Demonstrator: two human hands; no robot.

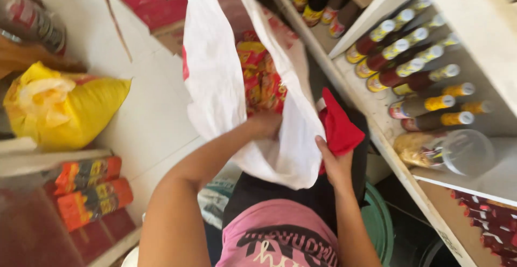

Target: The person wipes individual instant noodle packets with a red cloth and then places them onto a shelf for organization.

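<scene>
The room was bright with soft daylight, strongest on the white plastic bag (215, 78) in the upper middle, which glared almost blank. The pale floor (145, 116) at centre left looked washed out. Shadows were faint, deepest at the lower right under the shelf (431, 186). Motion blur smeared the whole frame, worst on the bottles (414, 67) at upper right and the packets (89, 191) at lower left. Edges stretched slightly.
</scene>
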